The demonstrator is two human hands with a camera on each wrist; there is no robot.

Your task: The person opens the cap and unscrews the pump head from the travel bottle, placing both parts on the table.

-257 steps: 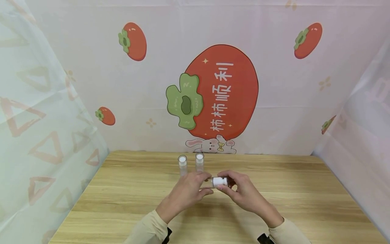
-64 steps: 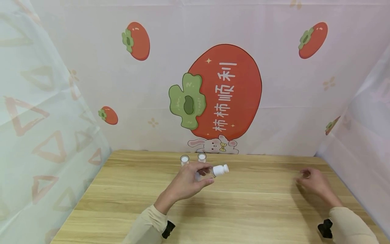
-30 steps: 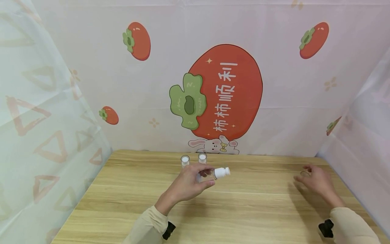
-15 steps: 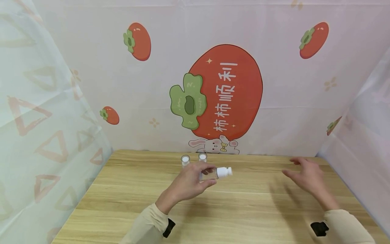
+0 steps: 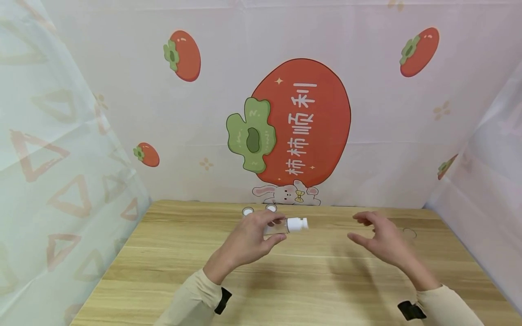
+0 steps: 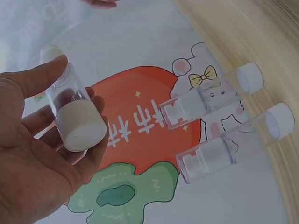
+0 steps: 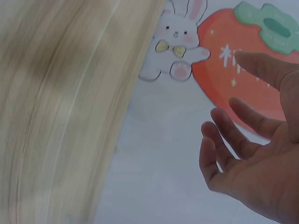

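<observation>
My left hand (image 5: 248,240) grips a small clear pump bottle (image 5: 278,227) lying sideways, its white pump head (image 5: 297,223) pointing right and uncovered. In the left wrist view the bottle's white base (image 6: 81,126) faces the camera, with fingers wrapped round the clear body. My right hand (image 5: 385,237) hovers over the table to the right of the bottle, thumb and fingers spread apart and holding nothing. Behind that hand a clear round cap (image 5: 409,233) stands on the table, only its rim showing faintly.
Two similar capped bottles, one (image 6: 212,98) beside the other (image 6: 236,144), stand upright at the back of the wooden table (image 5: 183,267), partly hidden by the left hand in the head view. A printed cloth backdrop (image 5: 195,117) rises behind and at both sides.
Earlier both hands were at the bottle. The right hand carried the clear cap to the right, let go of it on the table, and has come back leftward. The left hand keeps holding the bottle.
</observation>
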